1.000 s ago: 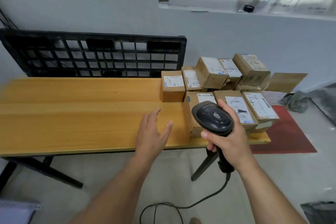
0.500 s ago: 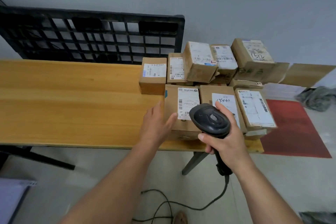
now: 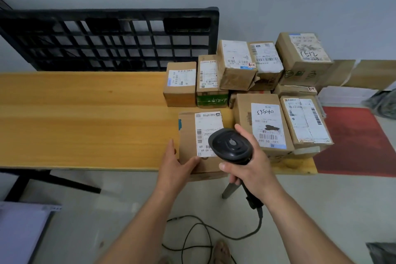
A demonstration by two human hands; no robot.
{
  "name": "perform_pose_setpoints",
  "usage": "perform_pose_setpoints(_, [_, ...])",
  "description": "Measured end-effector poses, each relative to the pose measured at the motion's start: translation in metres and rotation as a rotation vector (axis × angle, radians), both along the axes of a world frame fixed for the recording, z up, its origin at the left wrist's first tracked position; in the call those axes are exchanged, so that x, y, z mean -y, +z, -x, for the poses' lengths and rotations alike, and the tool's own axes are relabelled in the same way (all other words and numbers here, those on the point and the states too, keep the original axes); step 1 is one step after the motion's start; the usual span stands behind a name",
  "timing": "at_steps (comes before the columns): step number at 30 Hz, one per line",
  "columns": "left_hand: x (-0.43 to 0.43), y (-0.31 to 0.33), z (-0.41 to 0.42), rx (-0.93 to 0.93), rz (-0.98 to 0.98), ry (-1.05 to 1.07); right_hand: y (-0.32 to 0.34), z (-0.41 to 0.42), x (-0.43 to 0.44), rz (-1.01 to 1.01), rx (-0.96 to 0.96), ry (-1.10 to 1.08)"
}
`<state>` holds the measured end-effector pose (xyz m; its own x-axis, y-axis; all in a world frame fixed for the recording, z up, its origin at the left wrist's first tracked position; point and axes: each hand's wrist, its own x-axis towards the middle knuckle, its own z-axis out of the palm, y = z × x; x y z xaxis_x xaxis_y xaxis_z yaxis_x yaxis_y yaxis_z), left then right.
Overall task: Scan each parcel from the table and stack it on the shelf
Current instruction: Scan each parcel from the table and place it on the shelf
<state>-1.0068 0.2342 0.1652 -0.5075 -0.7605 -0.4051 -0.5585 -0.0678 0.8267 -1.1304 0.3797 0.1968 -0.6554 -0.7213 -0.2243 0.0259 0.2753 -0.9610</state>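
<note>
While the scanner [image 3: 230,145] is hanging over it, the front parcel [image 3: 187,135] is sitting at the near edge of the table [image 3: 85,124], at about 5 o'clock on the tabletop. Half a second ago it was pressed against the handwritten-label box [image 3: 265,124]; now a strip of bare wood is showing between them at its 3 o'clock, so it is being pulled clear of the pile.

The left hand [image 3: 175,167], which was hovering flat over the wood a second ago, is now gripping the parcel's 7 o'clock corner, thumb on top and fingers along the left side. The right hand [image 3: 246,169] is clenching the scanner handle as before, but the scanner head is now covering the 4 o'clock part of the white label [image 3: 206,128].

Likely meaning: the parcel is picked out and steadied, and the scan is starting. No beam is showing, so I cannot tell whether it is reading.

The other boxes [image 3: 237,68] are still waiting from 12 to 3 o'clock of the parcel. The cable [image 3: 199,229] is trailing on the floor at 6 o'clock. No shelf is clearly showing.
</note>
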Motion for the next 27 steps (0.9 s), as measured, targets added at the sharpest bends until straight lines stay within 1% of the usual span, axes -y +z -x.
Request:
perform_pose_setpoints(4, [0.005,-0.003,-0.019,-0.044,-0.036,-0.075,-0.004,-0.018,0.010,-0.013,0.028,0.054])
perform_pose_setpoints(8, [0.012,0.002,-0.035,-0.135,-0.164,-0.141,-0.001,-0.027,0.017,0.005,0.070,0.034])
perform_pose_setpoints(14, [0.027,0.009,-0.071,-0.179,-0.173,-0.233,0.007,-0.051,0.028,0.048,0.124,0.003])
perform_pose_setpoints(18, [0.043,0.013,-0.096,-0.259,-0.174,-0.240,0.013,-0.075,0.039,0.085,0.133,0.023])
perform_pose_setpoints(21, [0.058,0.018,-0.118,-0.284,-0.181,-0.190,0.022,-0.095,0.048,0.127,0.136,0.040])
perform_pose_setpoints(27, [0.087,0.033,-0.158,-0.326,-0.143,-0.137,0.051,-0.134,0.069,0.158,0.032,0.113])
